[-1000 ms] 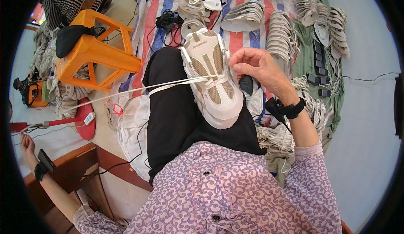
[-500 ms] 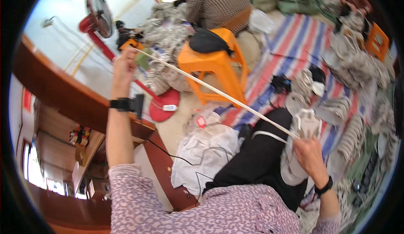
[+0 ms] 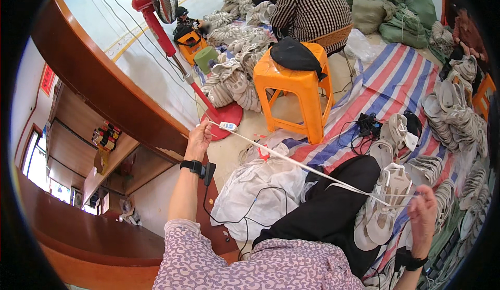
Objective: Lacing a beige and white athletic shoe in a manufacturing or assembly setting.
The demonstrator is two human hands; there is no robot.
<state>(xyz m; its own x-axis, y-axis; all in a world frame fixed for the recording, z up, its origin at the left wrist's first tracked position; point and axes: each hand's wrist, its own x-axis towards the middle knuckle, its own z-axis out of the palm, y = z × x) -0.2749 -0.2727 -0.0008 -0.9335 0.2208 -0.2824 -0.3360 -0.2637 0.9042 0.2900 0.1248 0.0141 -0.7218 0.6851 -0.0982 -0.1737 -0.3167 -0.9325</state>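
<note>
A long white cord [image 3: 286, 158] stretches slantwise in front of me, from the upper left down to the right. Its far end is pinched in the closed fingers of my left hand [image 3: 198, 140], raised beside the fan's base. The other stretch of cord crosses a pair of light grey sandals [image 3: 379, 226] lying together by my right thigh. Just right of those sandals is my right hand [image 3: 423, 214], its fingers curled together on a thin, slightly blurred length of the cord. My black-trousered leg [image 3: 317, 206] lies under the cord.
An orange stool [image 3: 289, 79] with a black cap stands ahead. Left of it is a red fan [image 3: 156, 27]. Stacked sandals [image 3: 453, 118] line the right side on a striped sheet [image 3: 385, 81]. A white cloth bag [image 3: 255, 186] lies near my leg. Other people sit farther back.
My left hand has come down and to the right, still pinching the cord. My right hand has moved off the sandals to the right, drawing cord along. The view has shifted.
</note>
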